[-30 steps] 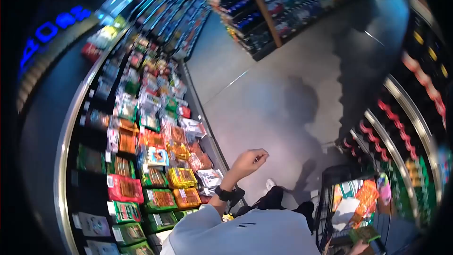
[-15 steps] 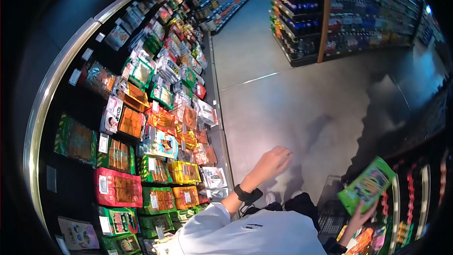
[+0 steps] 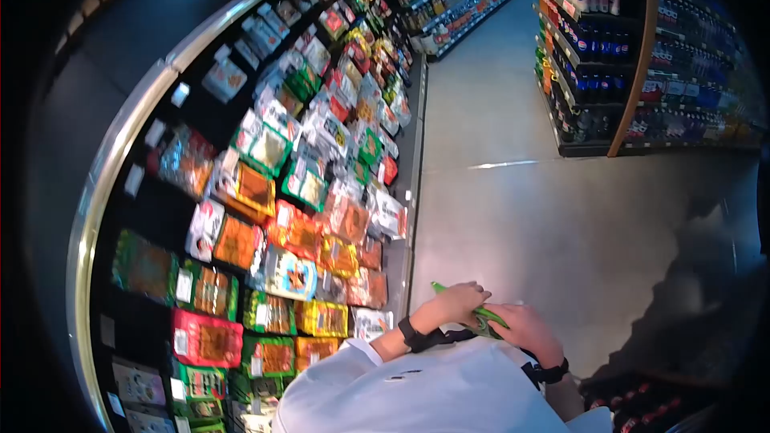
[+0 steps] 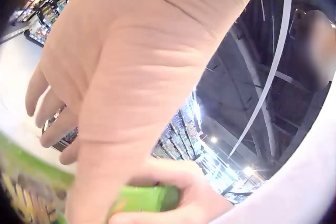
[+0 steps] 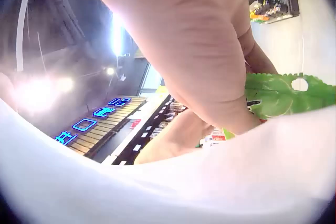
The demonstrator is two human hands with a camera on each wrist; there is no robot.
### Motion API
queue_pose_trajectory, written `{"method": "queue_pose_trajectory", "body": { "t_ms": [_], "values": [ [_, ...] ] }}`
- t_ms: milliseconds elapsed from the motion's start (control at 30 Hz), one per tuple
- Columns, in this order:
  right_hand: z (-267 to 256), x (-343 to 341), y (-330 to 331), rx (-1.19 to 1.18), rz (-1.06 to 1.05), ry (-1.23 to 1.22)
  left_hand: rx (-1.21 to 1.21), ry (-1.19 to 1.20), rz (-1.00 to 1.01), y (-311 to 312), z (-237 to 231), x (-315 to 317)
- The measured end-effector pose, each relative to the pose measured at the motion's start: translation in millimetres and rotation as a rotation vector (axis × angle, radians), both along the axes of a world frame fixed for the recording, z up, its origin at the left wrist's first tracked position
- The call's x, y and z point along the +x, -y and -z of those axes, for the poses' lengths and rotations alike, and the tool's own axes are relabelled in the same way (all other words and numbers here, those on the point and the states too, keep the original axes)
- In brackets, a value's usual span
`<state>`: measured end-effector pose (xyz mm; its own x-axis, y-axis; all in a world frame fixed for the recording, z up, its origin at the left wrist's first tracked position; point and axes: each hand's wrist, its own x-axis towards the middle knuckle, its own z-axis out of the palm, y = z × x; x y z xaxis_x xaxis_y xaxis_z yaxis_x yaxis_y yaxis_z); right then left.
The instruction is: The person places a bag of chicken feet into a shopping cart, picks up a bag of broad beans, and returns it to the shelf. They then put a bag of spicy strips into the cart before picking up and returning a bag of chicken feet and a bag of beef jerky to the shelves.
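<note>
grn pkt (image 3: 491,317), btwn 2 hands (image 3: 459,304) (image 3: 523,329)

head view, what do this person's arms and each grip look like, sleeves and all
The left grip and right grip are bare, ungloved. A black band circles the left wrist, another the right. The whitish sleeves stop short of both.

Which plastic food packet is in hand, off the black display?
The green plastic packet with a wavy edge and round hole: the right hand grips it, the left hand touches it, while other packets lie on the black display.
</note>
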<state>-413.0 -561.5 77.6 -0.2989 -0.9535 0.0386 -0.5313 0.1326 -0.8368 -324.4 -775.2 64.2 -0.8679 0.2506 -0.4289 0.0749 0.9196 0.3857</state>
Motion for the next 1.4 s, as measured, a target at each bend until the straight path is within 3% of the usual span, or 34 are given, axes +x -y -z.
{"method": "queue_pose_trajectory", "body": {
  "t_ms": [133,233,367,467,533,733,867,1067,1267,1400],
  "values": [
    [-30.3,-87.1,34.7,-0.061,0.072,-0.055,0.077,-0.158,-0.119,39.9,-19.7,-70.6],
    [-47.7,-147.4,66.2,-0.067,0.194,0.130,0.133,-0.195,-0.190,78.1,-42.7,-125.6],
    [-15.5,-225.1,120.1,-0.162,0.354,0.064,0.187,-0.294,-0.339,147.1,-38.2,-203.2],
    [13.3,-281.0,181.3,-0.238,0.381,-0.054,0.308,-0.403,-0.388,201.3,-44.6,-257.9],
    [21.8,-319.5,224.1,-0.134,0.391,-0.033,0.345,-0.407,-0.378,244.9,-29.1,-293.5],
    [-23.0,-424.7,370.5,-0.050,0.374,-0.076,0.495,-0.493,-0.428,372.2,-47.9,-388.1],
    [-32.7,-487.2,439.1,0.018,0.334,-0.071,0.424,-0.476,-0.381,442.8,-41.0,-445.9],
    [5.0,-564.8,544.8,-0.005,0.214,0.011,0.378,-0.512,-0.493,525.8,-29.2,-504.7],
    [24.9,-686.4,660.5,0.028,-0.110,0.066,0.245,-0.451,-0.762,602.1,-30.0,-560.1],
    [47.5,-791.2,734.2,-0.017,-0.217,-0.029,0.290,-0.588,-1.028,664.7,-53.5,-607.6]
  ]
}}
